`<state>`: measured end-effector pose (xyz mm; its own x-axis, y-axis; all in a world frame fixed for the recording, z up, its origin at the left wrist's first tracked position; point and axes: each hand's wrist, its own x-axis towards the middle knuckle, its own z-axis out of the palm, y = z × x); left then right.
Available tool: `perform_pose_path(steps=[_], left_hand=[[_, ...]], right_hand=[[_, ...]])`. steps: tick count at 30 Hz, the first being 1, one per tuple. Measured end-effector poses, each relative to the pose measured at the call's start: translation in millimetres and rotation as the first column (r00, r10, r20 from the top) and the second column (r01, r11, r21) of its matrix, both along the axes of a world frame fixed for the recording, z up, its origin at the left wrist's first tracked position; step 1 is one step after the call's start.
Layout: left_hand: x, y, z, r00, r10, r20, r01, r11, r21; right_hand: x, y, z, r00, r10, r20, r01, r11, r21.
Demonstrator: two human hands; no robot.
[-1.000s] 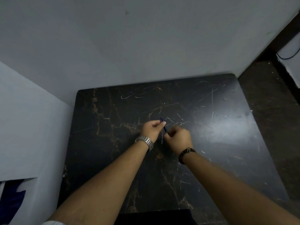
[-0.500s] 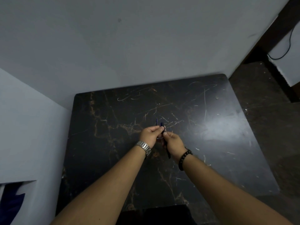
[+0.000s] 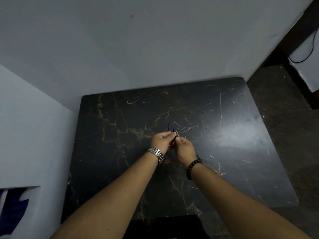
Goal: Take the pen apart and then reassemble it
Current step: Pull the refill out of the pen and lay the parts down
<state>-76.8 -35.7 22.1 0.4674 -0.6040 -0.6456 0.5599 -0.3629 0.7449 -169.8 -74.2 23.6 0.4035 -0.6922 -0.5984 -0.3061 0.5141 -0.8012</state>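
Both hands meet above the middle of the black marbled table [image 3: 120,152]. My left hand [image 3: 161,140], with a metal watch on the wrist, pinches a thin blue pen part [image 3: 169,126] that sticks up past its fingers. My right hand [image 3: 184,149], with a dark bead bracelet, pinches a dark pen piece [image 3: 174,133] right beside it. The two pieces nearly touch between the fingertips. Their lower ends are hidden inside the hands, so I cannot tell which pen part is which.
A grey wall [image 3: 138,49] stands behind the table and a white panel [image 3: 25,126] at its left. Dark floor [image 3: 284,118] lies to the right, with a white box and black cable [image 3: 309,56] at the far right. A dark object [image 3: 164,226] sits at the table's near edge.
My hands have drawn back toward me and risen off the table. The dark piece that hung below my right hand half a second ago is now gathered up into the fingers.
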Motion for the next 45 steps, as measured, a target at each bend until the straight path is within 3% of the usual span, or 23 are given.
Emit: perform_pose_path(steps=[4, 11, 13, 20, 25, 30, 42, 45], left_hand=[[2, -1, 3, 1.0, -0.004, 0.015, 0.004, 1.0, -0.005], [6, 0, 8, 1.0, -0.011, 0.006, 0.011, 1.0, -0.006], [9, 0, 9, 1.0, 0.011, 0.021, -0.01, 1.0, -0.009], [50, -6, 10, 0.973, 0.157, 0.171, -0.175, 0.98, 0.096], [61, 17, -19, 0.916, -0.156, 0.371, -0.015, 0.908, 0.419], [61, 23, -40, 0.892, -0.26, 0.37, 0.034, 0.854, 0.519], [62, 20, -50, 0.879, -0.201, 0.433, -0.072, 0.841, 0.536], [55, 26, -39, 0.823, -0.14, 0.551, -0.14, 0.889, 0.436]], right_hand=[[1, 2, 0, 1.0, 0.009, -0.017, -0.01, 0.998, -0.06], [0, 2, -2, 0.999, 0.041, -0.005, -0.041, 0.999, 0.009], [-4, 4, 2, 0.995, 0.076, -0.07, -0.075, 0.997, 0.016], [-22, 13, 9, 0.992, 0.113, -0.051, -0.105, 0.986, 0.131], [-28, 18, 4, 0.988, 0.133, -0.084, -0.114, 0.973, 0.201], [-32, 15, 4, 0.977, 0.195, -0.091, -0.18, 0.971, 0.158], [-40, -1, -9, 0.98, 0.156, -0.124, -0.152, 0.988, 0.043], [-38, -4, -5, 0.983, 0.151, -0.099, -0.147, 0.988, 0.053]])
